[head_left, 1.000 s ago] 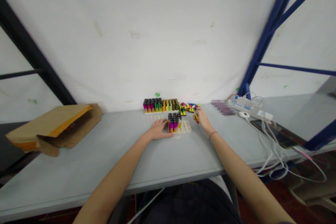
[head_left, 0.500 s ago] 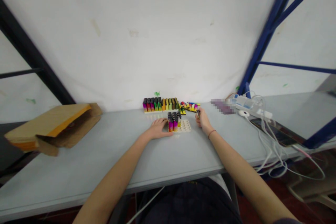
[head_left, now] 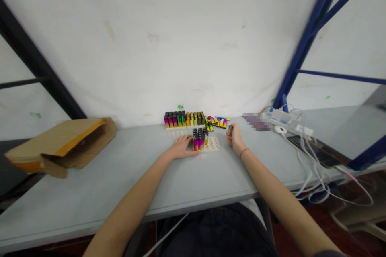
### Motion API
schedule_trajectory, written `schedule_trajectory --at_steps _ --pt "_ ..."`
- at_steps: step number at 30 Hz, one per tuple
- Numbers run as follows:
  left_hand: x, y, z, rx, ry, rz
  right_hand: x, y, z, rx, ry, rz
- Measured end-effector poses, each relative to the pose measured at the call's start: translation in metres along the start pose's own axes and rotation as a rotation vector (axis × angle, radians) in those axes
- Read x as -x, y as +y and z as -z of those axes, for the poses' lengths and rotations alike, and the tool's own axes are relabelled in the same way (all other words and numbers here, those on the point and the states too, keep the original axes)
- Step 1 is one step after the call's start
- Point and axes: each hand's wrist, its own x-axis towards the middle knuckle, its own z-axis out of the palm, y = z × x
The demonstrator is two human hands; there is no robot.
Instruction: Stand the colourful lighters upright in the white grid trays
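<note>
A white lighter tray [head_left: 214, 144] with rows of round sockets lies in front of me. Several upright lighters [head_left: 199, 143], purple and orange with black tops, fill its left part; the sockets on the right show bare. My left hand [head_left: 183, 147] grips the tray's left end, thumb along the near side and fingers behind. To the right of the tray, a little above the table, my right hand [head_left: 234, 138] is closed round a lighter [head_left: 230, 128]. Only the lighter's top end shows; the fingers hide the rest.
Full lighter racks [head_left: 175, 119] stand by the wall, with loose lighters [head_left: 221, 123] lying to their right. An open brown cardboard box [head_left: 57, 140] is at the left. Cables, a power strip [head_left: 286, 120] and a phone [head_left: 316, 152] lie at the right.
My right hand has shifted slightly to the right, the lighter still in its fist. My left hand and the tray have stayed in place.
</note>
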Motion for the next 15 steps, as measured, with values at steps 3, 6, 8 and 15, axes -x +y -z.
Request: schedule_trajectory --at_steps 3,6,8,15 --pt "0.0001 -0.0010 -0.0007 0.000 0.006 0.000 0.0004 0.0010 -0.0021 0.018 0.001 0.011" --pt "-0.0005 -0.0029 -0.0025 -0.004 0.009 -0.007 0.0020 0.0001 -0.0029 0.007 -0.009 0.013" --pt "-0.0011 -0.0035 -0.0032 -0.012 0.008 -0.008 0.0029 -0.0007 -0.0025 -0.011 -0.030 0.006" --pt "-0.0009 -0.0016 -0.0016 -0.009 0.003 0.002 0.0016 -0.0026 0.0035 -0.030 -0.092 0.044"
